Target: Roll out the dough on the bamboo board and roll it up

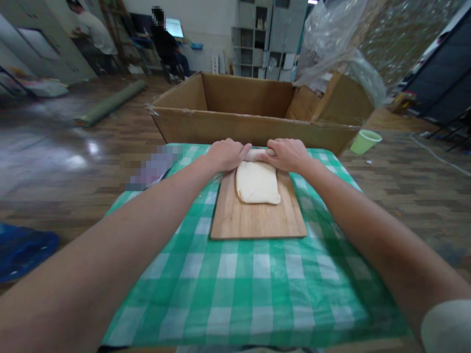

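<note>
A flat, pale sheet of dough (257,184) with rounded corners lies on a wooden cutting board (257,224). Across its far end rests a pale rolling pin (254,155), mostly covered by my hands. My left hand (227,153) is closed over the pin's left part, and my right hand (289,153) over its right part. Both arms reach forward, one on each side of the board. The pin's ends are hidden under my palms and fingers.
A green-and-white checked tablecloth (250,289) covers the table. Beyond the far edge stands a large open cardboard box (235,125) with plastic wrap (331,44). A light green bucket (365,141) is on the floor at right. Two people are in the background.
</note>
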`<action>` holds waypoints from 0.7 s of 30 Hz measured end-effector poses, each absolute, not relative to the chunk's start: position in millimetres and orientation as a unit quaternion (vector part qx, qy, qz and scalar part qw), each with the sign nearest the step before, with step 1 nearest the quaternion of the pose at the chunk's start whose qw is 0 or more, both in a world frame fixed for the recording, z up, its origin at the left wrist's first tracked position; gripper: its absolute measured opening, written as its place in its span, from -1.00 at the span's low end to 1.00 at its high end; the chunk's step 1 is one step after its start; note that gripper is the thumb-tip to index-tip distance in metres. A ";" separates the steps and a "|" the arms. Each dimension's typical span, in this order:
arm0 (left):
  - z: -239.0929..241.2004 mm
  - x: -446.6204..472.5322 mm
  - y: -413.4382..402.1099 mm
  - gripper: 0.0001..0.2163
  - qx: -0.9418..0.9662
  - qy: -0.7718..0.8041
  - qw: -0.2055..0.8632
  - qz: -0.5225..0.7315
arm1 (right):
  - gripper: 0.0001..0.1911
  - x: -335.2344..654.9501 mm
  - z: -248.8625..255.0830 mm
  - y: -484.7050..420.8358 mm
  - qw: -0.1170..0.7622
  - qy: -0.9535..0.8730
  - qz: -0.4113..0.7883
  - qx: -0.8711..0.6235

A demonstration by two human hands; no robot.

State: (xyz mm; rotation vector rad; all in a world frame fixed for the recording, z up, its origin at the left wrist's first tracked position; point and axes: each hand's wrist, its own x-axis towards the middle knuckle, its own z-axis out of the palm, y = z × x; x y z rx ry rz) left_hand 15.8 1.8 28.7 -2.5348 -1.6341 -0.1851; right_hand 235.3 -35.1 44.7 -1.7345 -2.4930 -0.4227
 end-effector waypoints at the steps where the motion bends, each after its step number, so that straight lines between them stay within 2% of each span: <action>1: 29.2 13.6 -2.4 -0.28 -0.842 -0.533 0.056 -0.060 | -0.34 237.0 45.9 -37.2 0.033 -0.817 -0.132 -0.560; 6: 20.2 6.2 -28.8 -0.40 -0.850 -0.510 0.084 -0.100 | -0.32 239.5 36.2 -49.1 0.034 -0.825 -0.104 -0.555; 14: 13.7 1.1 -54.3 -0.45 -0.855 -0.497 0.107 -0.100 | -0.37 229.8 26.0 -77.5 0.042 -0.830 -0.095 -0.548; 21: 18.9 4.0 -29.9 -0.44 -0.854 -0.511 0.047 -0.083 | -0.19 226.5 29.3 -60.5 0.059 -0.798 -0.032 -0.599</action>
